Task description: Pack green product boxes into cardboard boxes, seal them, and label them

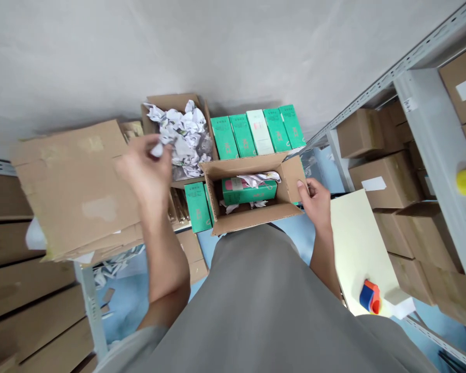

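Note:
A small open cardboard box (252, 217) rests against my lap. Inside it lie a green product box (248, 191) and some crumpled white paper (262, 178). My right hand (314, 199) grips the box's right flap. My left hand (145, 166) is raised to the left, blurred, its fingers pinched on a small wad of crumpled paper (157, 150). It hovers beside a larger carton (174, 103) filled with crumpled paper (184, 134).
A row of green boxes (256, 132) stands against the wall behind the small box, and another green box (198, 207) lies to its left. Flattened cardboard (73, 186) sits left. Shelves with brown cartons (392, 176) stand right, by a cream board (357, 243) and a tape dispenser (370, 296).

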The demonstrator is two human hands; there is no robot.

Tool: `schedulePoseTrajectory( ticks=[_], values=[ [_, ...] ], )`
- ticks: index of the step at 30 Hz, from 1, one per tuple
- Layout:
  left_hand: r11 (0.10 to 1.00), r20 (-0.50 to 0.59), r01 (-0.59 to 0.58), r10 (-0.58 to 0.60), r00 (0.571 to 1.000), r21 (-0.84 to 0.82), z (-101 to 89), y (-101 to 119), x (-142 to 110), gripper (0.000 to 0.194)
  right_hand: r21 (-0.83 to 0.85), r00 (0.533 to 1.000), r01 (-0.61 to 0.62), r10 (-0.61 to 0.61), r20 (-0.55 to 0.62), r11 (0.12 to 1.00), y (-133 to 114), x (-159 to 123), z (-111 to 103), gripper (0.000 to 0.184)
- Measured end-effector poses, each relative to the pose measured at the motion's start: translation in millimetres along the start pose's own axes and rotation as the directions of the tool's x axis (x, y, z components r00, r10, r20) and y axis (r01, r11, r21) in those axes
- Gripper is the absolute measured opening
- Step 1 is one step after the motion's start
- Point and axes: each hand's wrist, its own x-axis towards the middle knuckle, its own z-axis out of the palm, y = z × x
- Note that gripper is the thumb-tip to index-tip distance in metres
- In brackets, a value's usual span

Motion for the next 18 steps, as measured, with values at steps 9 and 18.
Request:
schedulePoseTrajectory(
  ticks=[9,18],
  values=[
    [0.922,0.010,-0.376,0.379,0.925,-0.091,-53.2,129,-74,0.031,0.009,0.998,0.041,-0.041,0.048,0.999,6,5,-1,0.045],
    [0.940,0.313,-0.335,0.298,0.902,0.069,9.2,94,-75,0.036,0.005,0.993,0.065,-0.065,0.094,0.998,7,9,-1,0.038]
  ],
)
